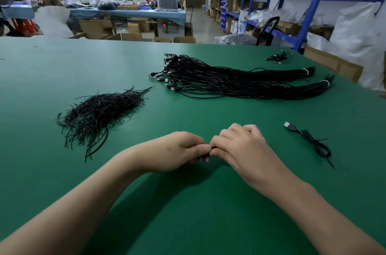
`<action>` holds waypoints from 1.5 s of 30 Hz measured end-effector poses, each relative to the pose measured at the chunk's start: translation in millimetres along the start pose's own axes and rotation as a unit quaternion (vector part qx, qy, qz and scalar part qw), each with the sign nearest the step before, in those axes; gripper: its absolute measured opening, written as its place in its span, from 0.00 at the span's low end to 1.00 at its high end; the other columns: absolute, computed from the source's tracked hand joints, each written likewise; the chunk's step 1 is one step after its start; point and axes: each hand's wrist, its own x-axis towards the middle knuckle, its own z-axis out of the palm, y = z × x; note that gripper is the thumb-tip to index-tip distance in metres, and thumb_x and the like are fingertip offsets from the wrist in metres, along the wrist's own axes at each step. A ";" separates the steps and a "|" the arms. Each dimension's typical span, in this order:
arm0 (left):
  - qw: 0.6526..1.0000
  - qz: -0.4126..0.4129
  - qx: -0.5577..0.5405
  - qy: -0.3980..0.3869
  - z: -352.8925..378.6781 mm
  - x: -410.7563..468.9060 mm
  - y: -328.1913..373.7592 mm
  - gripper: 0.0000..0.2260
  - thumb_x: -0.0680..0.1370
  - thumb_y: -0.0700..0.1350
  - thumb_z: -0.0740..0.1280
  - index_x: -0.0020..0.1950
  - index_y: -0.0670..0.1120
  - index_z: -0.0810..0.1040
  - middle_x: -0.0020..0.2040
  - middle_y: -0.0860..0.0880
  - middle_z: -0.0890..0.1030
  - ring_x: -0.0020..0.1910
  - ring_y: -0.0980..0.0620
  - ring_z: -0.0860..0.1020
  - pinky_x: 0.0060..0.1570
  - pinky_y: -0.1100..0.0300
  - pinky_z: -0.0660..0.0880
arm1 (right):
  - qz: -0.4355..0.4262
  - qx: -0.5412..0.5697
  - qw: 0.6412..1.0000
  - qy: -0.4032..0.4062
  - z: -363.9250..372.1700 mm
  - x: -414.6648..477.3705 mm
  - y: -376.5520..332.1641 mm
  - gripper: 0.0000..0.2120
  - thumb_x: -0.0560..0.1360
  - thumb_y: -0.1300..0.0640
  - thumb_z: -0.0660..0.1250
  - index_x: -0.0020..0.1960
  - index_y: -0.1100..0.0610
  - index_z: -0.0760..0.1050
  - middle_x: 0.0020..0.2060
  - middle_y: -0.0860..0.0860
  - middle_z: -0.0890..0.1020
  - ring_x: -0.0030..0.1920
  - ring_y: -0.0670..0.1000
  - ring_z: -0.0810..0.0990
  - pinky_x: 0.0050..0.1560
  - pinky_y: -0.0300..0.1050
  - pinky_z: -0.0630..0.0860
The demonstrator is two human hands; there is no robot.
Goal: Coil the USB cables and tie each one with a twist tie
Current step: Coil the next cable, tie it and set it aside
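Green counter (188, 213) holds the work: left hand (177, 151) and right hand (242, 146) both pinch a thin black strand (211, 148) between them; better to keep it taut while twisting.

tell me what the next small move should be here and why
Probably twist the pinched piece tight: the left hand and right hand meet, fingers of both pinching a thin black piece, mostly hidden. Whether it is cable or twist tie, I cannot tell. One coiled USB cable lies to the right.
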 end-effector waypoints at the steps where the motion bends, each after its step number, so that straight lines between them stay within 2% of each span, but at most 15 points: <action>1: 1.000 0.005 -0.023 0.000 1.9 -1.7 -1.3 0.14 0.85 0.51 0.59 0.43 0.51 0.77 0.31 0.58 0.71 0.34 0.56 0.68 0.41 0.62 0.67 | -0.007 0.009 1.000 0.002 -2.4 -0.2 0.3 0.28 0.78 0.34 0.39 0.59 0.42 0.74 0.52 0.40 0.76 0.60 0.45 0.70 0.66 0.46 0.58; 3: 0.998 0.007 -0.066 0.011 6.6 -3.1 -3.1 0.14 0.86 0.50 0.58 0.42 0.50 0.74 0.34 0.56 0.70 0.36 0.54 0.67 0.41 0.59 0.66 | -0.016 0.036 0.999 0.038 -5.2 -1.2 0.6 0.28 0.77 0.34 0.41 0.57 0.41 0.77 0.51 0.39 0.77 0.61 0.46 0.71 0.69 0.49 0.57; 6: 0.985 0.002 -0.163 0.051 14.6 -2.2 -2.6 0.14 0.86 0.50 0.56 0.43 0.48 0.71 0.33 0.55 0.66 0.33 0.54 0.63 0.35 0.60 0.63 | 0.015 0.041 0.979 0.197 -3.2 -2.0 1.1 0.18 0.78 0.36 0.58 0.56 0.43 0.80 0.55 0.43 0.79 0.63 0.50 0.73 0.70 0.58 0.62; 9: 0.950 0.015 -0.301 0.085 20.5 0.3 -0.5 0.14 0.87 0.50 0.54 0.44 0.47 0.69 0.32 0.55 0.60 0.30 0.56 0.57 0.30 0.64 0.57 | 0.099 0.186 0.915 0.345 -0.3 -0.6 -0.1 0.22 0.75 0.38 0.68 0.63 0.50 0.77 0.58 0.47 0.75 0.62 0.49 0.74 0.64 0.47 0.68; 12: 0.917 0.024 -0.380 0.116 25.4 3.0 2.5 0.14 0.87 0.52 0.54 0.44 0.48 0.70 0.33 0.54 0.60 0.31 0.55 0.55 0.29 0.64 0.56 | 0.176 0.432 0.844 0.264 3.2 0.6 -11.6 0.19 0.73 0.34 0.64 0.56 0.44 0.77 0.51 0.43 0.78 0.52 0.41 0.77 0.51 0.34 0.68; 16: 0.902 0.024 -0.419 0.101 35.0 6.9 5.5 0.18 0.86 0.53 0.55 0.39 0.54 0.73 0.34 0.53 0.60 0.32 0.53 0.55 0.29 0.64 0.57 | 0.148 0.616 0.765 0.116 12.9 1.5 -21.9 0.19 0.73 0.36 0.63 0.46 0.49 0.83 0.45 0.35 0.83 0.43 0.34 0.78 0.45 0.27 0.69; 20: 0.910 0.018 -0.405 0.087 41.4 7.2 5.6 0.16 0.86 0.54 0.56 0.40 0.52 0.70 0.33 0.54 0.61 0.32 0.53 0.57 0.30 0.64 0.58 | 0.157 0.685 0.707 0.083 15.5 1.1 -21.1 0.22 0.75 0.41 0.66 0.54 0.59 0.83 0.53 0.43 0.86 0.54 0.37 0.81 0.56 0.36 0.69; 23: 0.911 0.025 -0.404 0.077 44.6 7.5 6.6 0.17 0.86 0.53 0.55 0.40 0.53 0.72 0.33 0.54 0.64 0.32 0.53 0.61 0.32 0.62 0.61 | 0.166 0.721 0.667 0.083 15.4 0.9 -21.2 0.20 0.74 0.41 0.67 0.52 0.56 0.85 0.46 0.48 0.87 0.46 0.43 0.81 0.54 0.43 0.69; 26: 0.932 0.034 -0.353 0.073 39.1 5.1 7.1 0.17 0.86 0.54 0.55 0.43 0.50 0.77 0.35 0.53 0.75 0.34 0.54 0.71 0.39 0.64 0.70 | 0.161 0.726 0.664 0.079 14.6 1.3 -19.5 0.19 0.77 0.42 0.66 0.50 0.58 0.84 0.37 0.55 0.82 0.40 0.51 0.79 0.54 0.51 0.69; 28: 0.954 0.014 -0.290 0.081 28.7 1.8 5.4 0.21 0.84 0.59 0.56 0.47 0.49 0.82 0.42 0.53 0.84 0.41 0.54 0.79 0.46 0.64 0.74 | 0.163 0.726 0.663 0.079 13.2 2.0 -16.5 0.19 0.78 0.44 0.65 0.48 0.59 0.84 0.38 0.54 0.83 0.41 0.52 0.81 0.54 0.51 0.70; 31: 0.970 -0.057 -0.123 0.202 -0.3 -6.6 -8.2 0.23 0.79 0.64 0.58 0.45 0.49 0.85 0.42 0.52 0.86 0.41 0.56 0.83 0.45 0.59 0.75 | 0.180 0.739 0.644 0.087 10.3 1.7 -9.4 0.14 0.75 0.45 0.67 0.44 0.54 0.85 0.44 0.53 0.86 0.48 0.48 0.84 0.51 0.46 0.75; 33: 0.935 -0.153 0.094 0.307 -26.3 -17.4 -28.6 0.19 0.80 0.62 0.63 0.45 0.50 0.84 0.41 0.52 0.85 0.41 0.50 0.83 0.43 0.56 0.76 | 0.175 0.749 0.635 0.066 8.7 0.2 -6.3 0.14 0.77 0.48 0.66 0.46 0.57 0.83 0.44 0.55 0.87 0.49 0.50 0.86 0.46 0.42 0.80; 35: 0.857 -0.264 0.250 0.366 -51.9 -34.6 -50.7 0.13 0.79 0.60 0.66 0.48 0.53 0.83 0.46 0.51 0.84 0.47 0.43 0.82 0.43 0.55 0.75 | 0.168 0.751 0.638 0.029 6.8 -1.7 -6.2 0.14 0.79 0.50 0.65 0.48 0.60 0.81 0.45 0.57 0.87 0.48 0.53 0.87 0.43 0.40 0.81; 39: 0.797 -0.384 0.272 0.379 -82.8 -61.4 -82.5 0.09 0.77 0.55 0.72 0.43 0.51 0.83 0.44 0.44 0.82 0.44 0.40 0.79 0.41 0.55 0.72 | 0.162 0.738 0.655 -0.020 4.4 -3.4 -10.5 0.13 0.80 0.51 0.64 0.45 0.59 0.80 0.41 0.55 0.86 0.43 0.53 0.87 0.39 0.41 0.81; 45: 0.796 -0.429 0.236 0.356 -83.8 -63.7 -94.9 0.06 0.74 0.55 0.76 0.44 0.53 0.85 0.47 0.44 0.82 0.47 0.41 0.79 0.43 0.56 0.72 | 0.165 0.731 0.660 -0.051 3.8 -5.0 -10.3 0.14 0.81 0.51 0.65 0.45 0.61 0.80 0.39 0.55 0.84 0.41 0.54 0.86 0.39 0.44 0.81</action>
